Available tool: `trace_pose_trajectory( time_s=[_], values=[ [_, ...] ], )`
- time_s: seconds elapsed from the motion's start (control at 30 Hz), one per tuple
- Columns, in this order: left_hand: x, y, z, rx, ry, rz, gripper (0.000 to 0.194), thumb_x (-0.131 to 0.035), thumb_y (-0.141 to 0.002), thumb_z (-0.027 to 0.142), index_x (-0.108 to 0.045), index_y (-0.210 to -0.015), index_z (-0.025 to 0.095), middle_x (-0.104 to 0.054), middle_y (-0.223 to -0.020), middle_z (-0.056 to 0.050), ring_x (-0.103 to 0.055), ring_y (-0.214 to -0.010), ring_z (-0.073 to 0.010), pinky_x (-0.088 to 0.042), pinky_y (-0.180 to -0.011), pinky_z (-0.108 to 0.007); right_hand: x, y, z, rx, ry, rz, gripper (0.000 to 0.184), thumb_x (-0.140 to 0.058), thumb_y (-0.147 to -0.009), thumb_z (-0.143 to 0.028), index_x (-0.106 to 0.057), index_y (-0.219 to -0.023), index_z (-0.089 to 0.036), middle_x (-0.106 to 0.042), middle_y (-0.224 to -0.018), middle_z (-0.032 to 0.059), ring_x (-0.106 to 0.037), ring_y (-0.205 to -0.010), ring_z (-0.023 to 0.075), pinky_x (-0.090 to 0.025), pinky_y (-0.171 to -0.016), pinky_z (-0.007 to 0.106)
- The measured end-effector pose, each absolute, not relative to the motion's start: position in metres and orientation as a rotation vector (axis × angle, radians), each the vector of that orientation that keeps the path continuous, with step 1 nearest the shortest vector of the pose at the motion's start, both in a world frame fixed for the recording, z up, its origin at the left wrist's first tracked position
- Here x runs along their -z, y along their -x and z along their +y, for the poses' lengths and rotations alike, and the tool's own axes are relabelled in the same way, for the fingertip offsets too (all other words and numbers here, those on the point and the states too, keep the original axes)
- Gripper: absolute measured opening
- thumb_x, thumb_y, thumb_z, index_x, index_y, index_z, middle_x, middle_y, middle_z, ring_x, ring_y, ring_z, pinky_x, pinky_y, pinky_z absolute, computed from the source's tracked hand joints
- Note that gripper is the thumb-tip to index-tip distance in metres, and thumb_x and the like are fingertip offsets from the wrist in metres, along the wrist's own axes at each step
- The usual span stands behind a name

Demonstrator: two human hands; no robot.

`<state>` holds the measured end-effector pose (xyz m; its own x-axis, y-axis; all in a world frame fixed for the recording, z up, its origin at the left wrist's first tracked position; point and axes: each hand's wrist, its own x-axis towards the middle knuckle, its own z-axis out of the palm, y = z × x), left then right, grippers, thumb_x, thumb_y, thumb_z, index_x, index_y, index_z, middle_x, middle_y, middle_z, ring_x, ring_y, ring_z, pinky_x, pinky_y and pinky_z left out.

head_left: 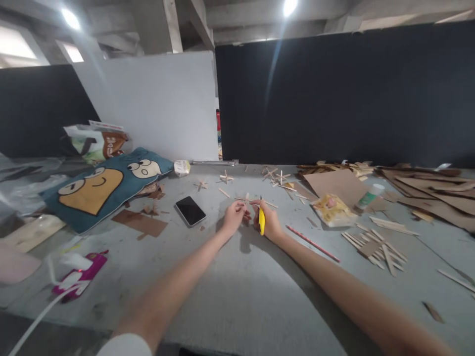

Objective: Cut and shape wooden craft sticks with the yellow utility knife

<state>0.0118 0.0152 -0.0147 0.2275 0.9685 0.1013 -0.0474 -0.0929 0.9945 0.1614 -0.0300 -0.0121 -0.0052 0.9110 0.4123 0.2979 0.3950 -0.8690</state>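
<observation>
Near the middle of the grey table, my left hand (234, 216) is closed in a pinch. A pale wooden stick (247, 197) shows just past its fingertips and seems held there; its lower part is hidden. Close on its right, my right hand (270, 220) is wrapped round a yellow utility knife (261, 222), with a thin dark tip pointing away from me. Beyond the hands lie star-shaped stick pieces, one star (226, 177) at the back and another star (201, 185) left of it. More crossed sticks (270, 173) lie at the back right.
On the left are a phone (190, 211), a blue cushion (107, 185), cardboard scraps (140, 223) and a purple power strip (81, 277). To the right are a red striped stick (312, 243), a yellow packet (333, 210), a glue bottle (371, 197), piled sticks (374, 248) and cardboard sheets (434, 190).
</observation>
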Motion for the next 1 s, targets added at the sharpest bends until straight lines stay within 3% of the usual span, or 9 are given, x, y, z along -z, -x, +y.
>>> trace_pose_trajectory(
  time_s=[0.2, 0.33, 0.5, 0.7, 1.0],
  values=[
    [0.017, -0.014, -0.002, -1.145, -1.453, 0.97, 0.028, -0.075, -0.086, 0.044, -0.065, -0.083, 0.017, -0.062, -0.054, 0.003, -0.06, -0.047, -0.0127, -0.045, -0.05, -0.022, 0.012, -0.175, -0.032, -0.667, 1.185, -1.543, 0.044, -0.056, -0.09, -0.067, -0.063, -0.101, -0.024, -0.061, -0.051, -0.0038, -0.06, -0.042, 0.019, -0.045, -0.046, 0.027],
    [0.016, -0.015, 0.0, -1.179, -1.481, 1.005, 0.033, -0.071, -0.088, 0.048, -0.062, -0.079, 0.018, -0.059, -0.051, 0.005, -0.055, -0.044, -0.0118, -0.041, -0.048, -0.022, 0.02, -0.179, -0.027, -0.62, 1.234, -1.463, 0.044, -0.053, -0.091, -0.07, -0.052, -0.093, -0.026, -0.056, -0.049, -0.006, -0.057, -0.042, 0.0187, -0.042, -0.045, 0.027],
    [0.018, -0.015, 0.003, -1.198, -1.508, 1.02, 0.037, -0.067, -0.09, 0.054, -0.061, -0.081, 0.019, -0.058, -0.052, 0.005, -0.056, -0.044, -0.0123, -0.04, -0.047, -0.022, 0.03, -0.176, -0.015, -0.612, 1.223, -1.419, 0.044, -0.065, -0.085, -0.063, -0.041, -0.097, -0.028, -0.063, -0.063, -0.0058, -0.063, -0.052, 0.0194, -0.047, -0.05, 0.027],
    [0.022, -0.015, 0.0, -1.19, -1.551, 1.012, 0.041, -0.063, -0.092, 0.058, -0.06, -0.077, 0.019, -0.059, -0.054, 0.003, -0.058, -0.047, -0.0133, -0.043, -0.05, -0.024, 0.04, -0.175, -0.009, -0.646, 1.172, -1.432, 0.039, -0.062, -0.089, -0.058, -0.04, -0.102, -0.029, -0.071, -0.082, -0.0005, -0.067, -0.06, 0.0194, -0.052, -0.053, 0.029],
    [0.022, -0.016, -0.003, -1.147, -1.599, 1.025, 0.034, -0.062, -0.093, 0.051, -0.063, -0.081, 0.019, -0.063, -0.06, 0.001, -0.06, -0.052, -0.0146, -0.045, -0.053, -0.024, 0.033, -0.173, -0.016, -0.661, 1.105, -1.457, 0.045, -0.07, -0.085, -0.056, -0.037, -0.1, -0.029, -0.073, -0.084, 0.0007, -0.071, -0.072, 0.0214, -0.055, -0.064, 0.031]
  ],
)
